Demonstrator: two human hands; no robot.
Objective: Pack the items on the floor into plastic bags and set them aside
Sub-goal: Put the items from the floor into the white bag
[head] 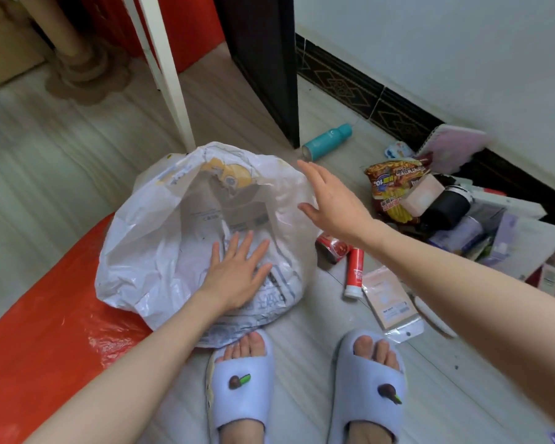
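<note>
In the head view, a white plastic bag (pixel 173 238), printed with a yellow cartoon figure and grey lettering, is lying bulged on the pale wood-grain floor (pixel 302 363) just ahead of a person's feet in pale blue slippers (pixel 241 379). The left hand (pixel 237 274) is being pressed flat on the near part of the bag, its grip released and the fingers spread straight. The right hand (pixel 330 203) is being held at the bag's right edge, fingers straight and spread, its grip likewise released and nothing grasped; whether it is touching the plastic cannot be told.

A red plastic bag (pixel 45 315) is lying spread on the floor to the left, partly under the white one. To the right of the white bag, the items are lying scattered: a small red can (pixel 332 248) on its side, a red tube with a white cap (pixel 354 272) just beside it, and a flat pink packet (pixel 388 299) in a clear sleeve near the right slipper. Farther right, a red-and-yellow snack packet (pixel 391 184) is resting in a heap with a pale pink box (pixel 422 195), a black container (pixel 446 206) and assorted papers and cartons. A teal bottle (pixel 327 141) is lying on its side near a dark door frame (pixel 263 59), and a pink spiral notebook (pixel 452 145) is leaning against the patterned dark skirting (pixel 350 81) of the white wall.
</note>
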